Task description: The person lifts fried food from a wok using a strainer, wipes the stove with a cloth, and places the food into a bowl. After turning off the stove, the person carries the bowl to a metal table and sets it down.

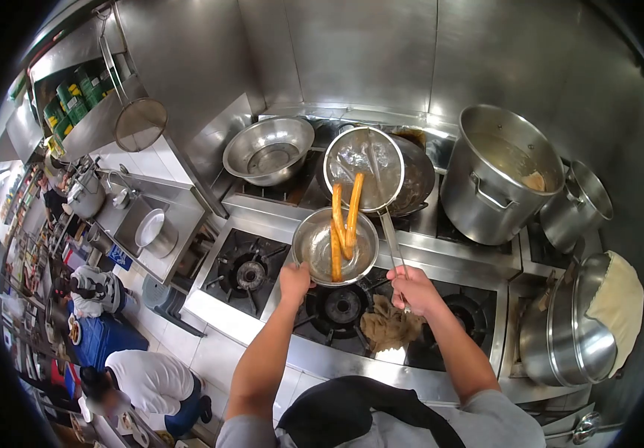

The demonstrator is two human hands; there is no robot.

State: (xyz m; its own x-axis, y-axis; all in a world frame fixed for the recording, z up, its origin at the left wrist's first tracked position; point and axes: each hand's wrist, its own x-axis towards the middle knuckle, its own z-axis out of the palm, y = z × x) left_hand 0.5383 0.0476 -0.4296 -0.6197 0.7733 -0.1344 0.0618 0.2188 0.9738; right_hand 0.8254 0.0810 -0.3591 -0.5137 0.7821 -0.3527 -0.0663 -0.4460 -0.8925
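Note:
My left hand [294,284] is closed on the near left rim of a round metal bowl [308,250], held above the front burners. My right hand [414,290] grips the long thin handle of a mesh strainer [348,153], whose round head is tilted just beyond the bowl. Long golden-brown sticks that look like fried dough [352,213] lie across the strainer's near edge and down into the bowl. Behind the strainer a dark wok [416,175] sits on the back burner, partly hidden. A crumpled brown cloth [391,326] rests on the stove below my right hand.
A large metal basin [241,153] stands back left. A tall stockpot [479,198] with liquid and a smaller pot [577,213] stand right, with stacked pans [561,336] nearer. Another strainer [141,125] hangs left, above a sink. Two co-workers in white tops are lower left.

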